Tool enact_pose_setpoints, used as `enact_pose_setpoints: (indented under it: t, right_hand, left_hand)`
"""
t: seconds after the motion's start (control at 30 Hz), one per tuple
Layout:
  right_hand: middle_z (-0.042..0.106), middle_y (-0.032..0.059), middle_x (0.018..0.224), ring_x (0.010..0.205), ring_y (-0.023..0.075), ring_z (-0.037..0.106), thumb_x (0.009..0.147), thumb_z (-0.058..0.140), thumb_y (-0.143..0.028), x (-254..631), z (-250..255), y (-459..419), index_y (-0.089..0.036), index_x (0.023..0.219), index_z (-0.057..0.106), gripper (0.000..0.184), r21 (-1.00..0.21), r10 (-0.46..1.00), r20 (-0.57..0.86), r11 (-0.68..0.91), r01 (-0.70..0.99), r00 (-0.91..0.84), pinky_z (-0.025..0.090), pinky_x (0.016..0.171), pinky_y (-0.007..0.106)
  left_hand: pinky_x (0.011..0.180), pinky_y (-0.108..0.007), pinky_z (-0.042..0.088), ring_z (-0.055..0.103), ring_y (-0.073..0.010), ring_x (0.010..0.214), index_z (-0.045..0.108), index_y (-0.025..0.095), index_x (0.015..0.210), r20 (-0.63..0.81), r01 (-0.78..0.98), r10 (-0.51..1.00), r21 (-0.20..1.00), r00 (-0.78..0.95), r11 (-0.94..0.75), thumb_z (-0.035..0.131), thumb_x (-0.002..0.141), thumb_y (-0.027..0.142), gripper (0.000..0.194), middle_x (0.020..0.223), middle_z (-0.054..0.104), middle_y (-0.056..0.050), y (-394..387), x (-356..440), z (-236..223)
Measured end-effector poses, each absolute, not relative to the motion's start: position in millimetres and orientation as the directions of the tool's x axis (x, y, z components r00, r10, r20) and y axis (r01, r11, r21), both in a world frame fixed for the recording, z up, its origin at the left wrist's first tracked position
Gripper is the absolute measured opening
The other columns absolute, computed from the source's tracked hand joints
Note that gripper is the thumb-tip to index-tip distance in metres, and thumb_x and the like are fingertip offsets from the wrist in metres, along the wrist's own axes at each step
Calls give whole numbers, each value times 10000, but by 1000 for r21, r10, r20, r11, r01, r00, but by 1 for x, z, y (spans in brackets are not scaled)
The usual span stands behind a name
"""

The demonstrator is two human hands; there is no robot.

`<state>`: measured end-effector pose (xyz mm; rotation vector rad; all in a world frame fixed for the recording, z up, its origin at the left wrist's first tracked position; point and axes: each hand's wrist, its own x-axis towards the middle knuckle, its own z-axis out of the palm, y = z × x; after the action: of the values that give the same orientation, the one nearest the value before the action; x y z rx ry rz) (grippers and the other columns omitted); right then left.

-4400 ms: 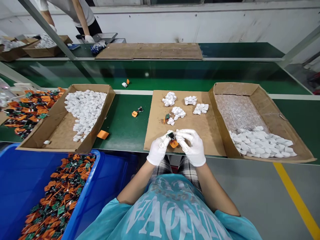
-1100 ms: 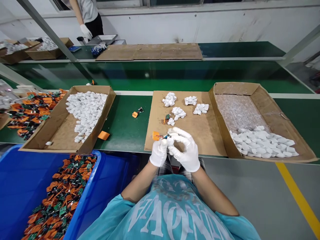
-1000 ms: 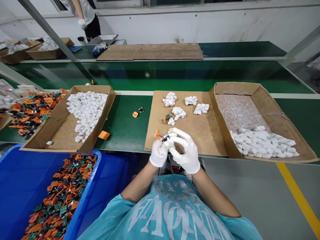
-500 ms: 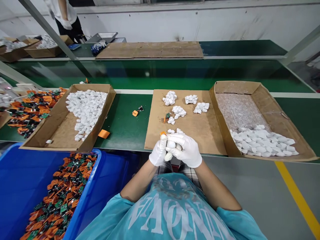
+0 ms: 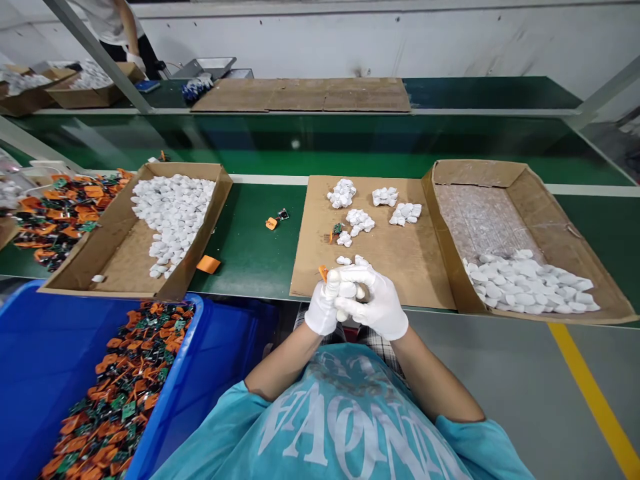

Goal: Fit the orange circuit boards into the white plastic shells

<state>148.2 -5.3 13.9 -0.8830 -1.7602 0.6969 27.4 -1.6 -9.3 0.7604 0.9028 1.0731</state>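
Observation:
Both my hands wear white gloves and meet at the front edge of the cardboard sheet [image 5: 400, 267]. My left hand [image 5: 323, 308] is closed, with an orange tab [image 5: 323, 272] sticking up from its fingers; whatever joins the tab below is hidden. My right hand [image 5: 379, 301] curls toward the left, fingertips and thumb pinching around a small rounded white piece [image 5: 347, 289] between the hands. White gloves against white make its outline hard to tell. Just beyond, loose white pieces [image 5: 361, 261] lie on the cardboard, and a green circuit board with orange [image 5: 336, 231] rests farther back.
At left stands a cardboard box [image 5: 123, 270] of white pieces; at right, another box [image 5: 565, 207] holds flatter white pieces. A blue bin [image 5: 173, 387] is full of orange-tabbed boards. An orange piece [image 5: 209, 265] lies on the green bench [image 5: 250, 267]. A person [image 5: 117, 30] stands far left.
The orange tab now sticks up farther from my left hand and leans left. My hands have shifted slightly right, and the gap inside my right hand's curl shows more.

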Motion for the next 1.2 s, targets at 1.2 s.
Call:
enact_pose_setpoints:
  t: [1.2]
  right_hand:
    - [671,84,1133,1079,239,631,840,649,-328,154,23,1,-261,1247,536,428,-493,654,647,751,438,-392,501,946,432]
  left_hand:
    - [442,-271,408,477,-124,396,532,184,459,-171,1,942,984,287,178,577,712,679,558,401,503,-12,4,2,21]
